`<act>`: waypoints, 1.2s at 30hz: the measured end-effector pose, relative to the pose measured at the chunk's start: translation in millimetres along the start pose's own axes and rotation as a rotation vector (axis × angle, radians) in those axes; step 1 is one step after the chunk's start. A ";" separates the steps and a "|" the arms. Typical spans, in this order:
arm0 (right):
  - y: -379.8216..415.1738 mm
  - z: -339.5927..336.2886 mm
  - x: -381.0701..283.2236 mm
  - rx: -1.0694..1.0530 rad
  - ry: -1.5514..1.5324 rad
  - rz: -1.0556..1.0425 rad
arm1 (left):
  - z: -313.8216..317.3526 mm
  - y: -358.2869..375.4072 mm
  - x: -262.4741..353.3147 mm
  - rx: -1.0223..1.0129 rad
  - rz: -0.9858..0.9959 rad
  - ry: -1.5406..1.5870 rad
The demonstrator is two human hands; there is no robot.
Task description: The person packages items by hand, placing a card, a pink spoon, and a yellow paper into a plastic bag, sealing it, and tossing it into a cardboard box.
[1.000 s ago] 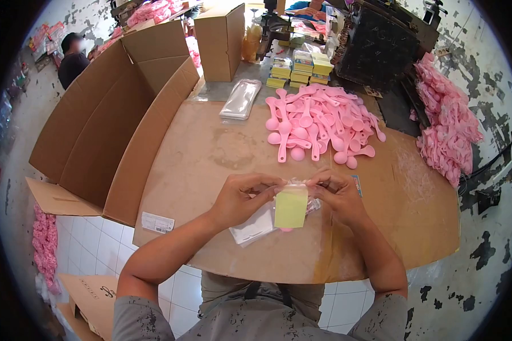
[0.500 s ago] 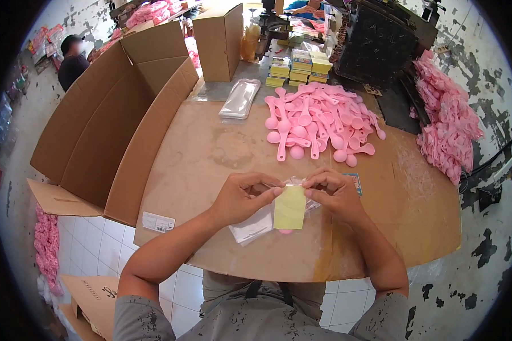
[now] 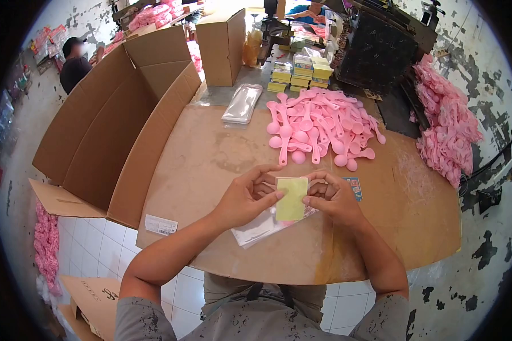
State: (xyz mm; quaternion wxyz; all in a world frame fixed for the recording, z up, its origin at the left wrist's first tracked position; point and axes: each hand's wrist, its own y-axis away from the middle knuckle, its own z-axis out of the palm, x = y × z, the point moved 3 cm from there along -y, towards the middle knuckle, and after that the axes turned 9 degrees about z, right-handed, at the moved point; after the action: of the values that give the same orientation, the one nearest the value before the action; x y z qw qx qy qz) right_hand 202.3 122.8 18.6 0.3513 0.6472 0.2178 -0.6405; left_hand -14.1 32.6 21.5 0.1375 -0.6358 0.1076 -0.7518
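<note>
Between my two hands is a small pale yellow card (image 3: 292, 199), held upright over the table. My left hand (image 3: 246, 196) pinches its left edge between thumb and fingers. On the opposite edge, my right hand (image 3: 334, 199) grips it the same way. A bit of clear plastic and something pink show behind and below the card, partly hidden. Under my left hand lies a stack of clear plastic bags (image 3: 255, 232). A blue printed card (image 3: 353, 187) rests just beyond my right hand. Farther back is a heap of pink plastic spoons (image 3: 318, 128).
A large open cardboard box (image 3: 145, 153) stands at the left. More clear bags (image 3: 243, 105) lie near the back, by stacks of cards (image 3: 301, 71). A black machine (image 3: 375, 48) and bagged pink items (image 3: 446, 125) are at right. Another person (image 3: 74, 65) is far left.
The yellow card has risen slightly. My fingers have shifted from its top corners down to its sides. The clear plastic seen at its top edge no longer shows there.
</note>
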 end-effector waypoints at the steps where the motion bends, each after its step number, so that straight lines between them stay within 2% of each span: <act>1: -0.5 -0.4 0.4 0.013 -0.006 -0.029 | -1.8 0.5 -5.8 -0.058 -0.044 -0.064; 3: -1.6 -0.1 -0.3 0.038 -0.018 -0.089 | -8.7 0.9 -16.1 -0.174 -0.131 -0.194; 6: -0.8 -2.2 -3.0 0.171 -0.034 -0.078 | -15.6 -1.8 -11.6 -0.132 -0.247 -0.162; 9: -2.4 -14.5 -1.4 0.201 0.031 -0.106 | -42.4 -14.9 8.8 0.085 -0.071 -0.209; 11: -5.2 -26.5 2.6 0.207 0.108 -0.109 | -68.7 -23.1 34.6 0.528 0.236 -0.099; 14: -6.4 -34.4 -4.3 0.220 0.208 -0.114 | -93.1 -32.8 65.2 0.709 0.460 0.307; 15: -5.0 -35.9 -9.1 0.225 0.242 -0.110 | -94.5 -33.0 55.4 0.648 0.403 0.213; 17: -1.2 -40.1 -26.7 0.211 0.409 -0.266 | -91.4 -31.3 19.9 0.527 0.282 0.043; 18: 4.4 -44.6 -37.8 0.208 0.499 -0.342 | -78.2 -29.9 15.0 0.421 0.140 -0.090; 21: 45.4 -63.2 -81.6 0.270 0.591 -0.198 | -37.5 -17.6 -2.8 0.028 0.112 -0.472; 23: 89.9 -90.0 -113.9 0.217 0.533 -0.053 | -19.9 -8.2 -6.1 -0.119 0.235 -0.732; 25: 126.9 -173.8 -101.2 -0.023 0.316 -0.418 | -10.0 -3.2 -9.1 -0.189 0.344 -0.901; 27: 145.9 -247.1 -80.3 0.425 0.173 -0.290 | -5.0 -2.3 -10.2 -0.179 0.440 -0.975; 28: 155.5 -272.7 -66.6 0.650 0.099 -0.223 | -4.3 -2.1 -12.1 -0.200 0.398 -0.980; 31: 168.4 -305.6 -16.3 1.041 1.286 -0.293 | -7.9 -3.5 -14.7 -0.246 0.306 -0.973; 33: 171.1 -289.5 -20.5 1.137 1.507 -0.221 | -9.1 -2.8 -18.0 -0.256 0.271 -0.935; 36: 168.1 -254.8 -48.9 1.062 0.982 -0.028 | -10.1 -2.8 -20.4 -0.202 0.140 -0.793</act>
State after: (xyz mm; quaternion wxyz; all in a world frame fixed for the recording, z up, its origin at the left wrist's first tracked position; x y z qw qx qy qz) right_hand 493.5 207.3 79.0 -0.1571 0.9408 0.0182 -0.2999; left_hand -21.1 42.1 1.8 0.1559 -0.8775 0.1626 -0.4233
